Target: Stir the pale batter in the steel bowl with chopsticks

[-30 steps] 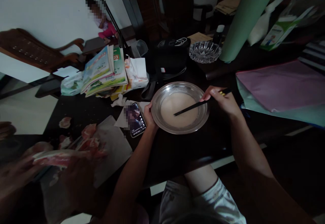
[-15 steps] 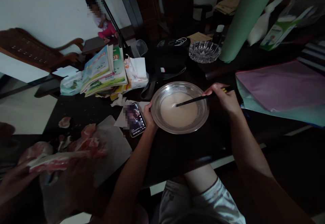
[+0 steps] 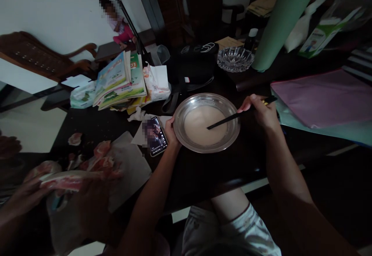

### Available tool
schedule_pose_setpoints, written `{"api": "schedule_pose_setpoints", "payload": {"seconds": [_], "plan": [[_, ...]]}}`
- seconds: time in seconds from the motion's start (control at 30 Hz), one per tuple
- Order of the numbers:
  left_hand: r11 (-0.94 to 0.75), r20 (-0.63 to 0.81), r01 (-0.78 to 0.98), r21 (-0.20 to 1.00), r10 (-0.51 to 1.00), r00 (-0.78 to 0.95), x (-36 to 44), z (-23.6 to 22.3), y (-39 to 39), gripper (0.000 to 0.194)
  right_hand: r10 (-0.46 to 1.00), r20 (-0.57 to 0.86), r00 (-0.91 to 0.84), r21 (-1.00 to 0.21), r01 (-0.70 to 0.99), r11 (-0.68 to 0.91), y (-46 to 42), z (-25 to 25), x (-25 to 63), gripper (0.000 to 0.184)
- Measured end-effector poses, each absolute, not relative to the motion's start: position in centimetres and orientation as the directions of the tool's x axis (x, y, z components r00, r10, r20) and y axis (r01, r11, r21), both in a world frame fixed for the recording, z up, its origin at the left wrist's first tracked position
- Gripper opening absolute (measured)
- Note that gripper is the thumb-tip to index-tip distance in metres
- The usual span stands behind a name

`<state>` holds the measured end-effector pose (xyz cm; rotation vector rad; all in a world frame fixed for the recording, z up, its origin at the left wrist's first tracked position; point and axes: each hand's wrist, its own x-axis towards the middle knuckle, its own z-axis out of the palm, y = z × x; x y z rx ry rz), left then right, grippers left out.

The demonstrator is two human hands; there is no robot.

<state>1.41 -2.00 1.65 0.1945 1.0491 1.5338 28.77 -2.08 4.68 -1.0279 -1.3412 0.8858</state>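
A round metal bowl (image 3: 186, 141) stands on the dark table, partly filled with a pale, creamy batter-like liquid (image 3: 200, 126). My left hand (image 3: 172, 133) grips the bowl's left rim. Dark chopsticks (image 3: 229, 119) with gold bands near the top are held in my right hand (image 3: 260, 109), over the bowl's right side. Their tips dip into the liquid near its middle, and they lie so close together that I cannot tell them apart. Just left of my left hand lies a phone (image 3: 155, 136) with a lit screen.
At the left, another person's hands (image 3: 31, 194) hold a piece of pomelo-like fruit (image 3: 66, 180) above peel and paper. Books (image 3: 122, 79), a black bag (image 3: 192, 70), a glass ashtray (image 3: 235, 59) and a green flask (image 3: 286, 23) stand behind the bowl. A pink folder (image 3: 322, 97) lies right. Someone sits farther back (image 3: 123, 33).
My right hand has moved right and the chopstick tips have shifted right and slightly nearer me in the liquid. The left hand stays on the rim. The other person's fruit has moved slightly.
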Motion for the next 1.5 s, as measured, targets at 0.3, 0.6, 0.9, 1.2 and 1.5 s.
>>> {"api": "schedule_pose_setpoints", "payload": {"seconds": [0.3,0.6,0.9,1.2,1.5], "plan": [[0.071,-0.400,-0.690,0.720,0.855,-0.329,1.37,1.51,-1.88,0.019,0.937,0.346,0.043,-0.936,0.083,0.341,-2.00,4.62,28.93,0.042],[0.112,-0.424,-0.704,0.701,0.859,-0.286,1.40,1.65,-1.93,0.015,0.942,0.335,0.001,-0.940,0.075,0.334,-1.96,4.58,28.66,0.039],[0.103,-0.409,-0.712,0.694,0.871,-0.273,1.36,1.51,-2.04,0.017,0.938,0.333,-0.091,-0.938,0.067,0.340,-2.13,4.58,28.45,0.038],[0.101,-0.409,-0.712,0.695,0.870,-0.276,1.46,1.69,-1.99,0.012,0.938,0.334,-0.089,-0.939,0.051,0.339,-2.05,4.50,28.59,0.042],[0.121,-0.422,-0.712,0.692,0.867,-0.264,1.46,1.90,-2.16,0.011,0.942,0.336,-0.021,-0.941,0.025,0.337,-2.14,4.67,28.59,0.044]]}}
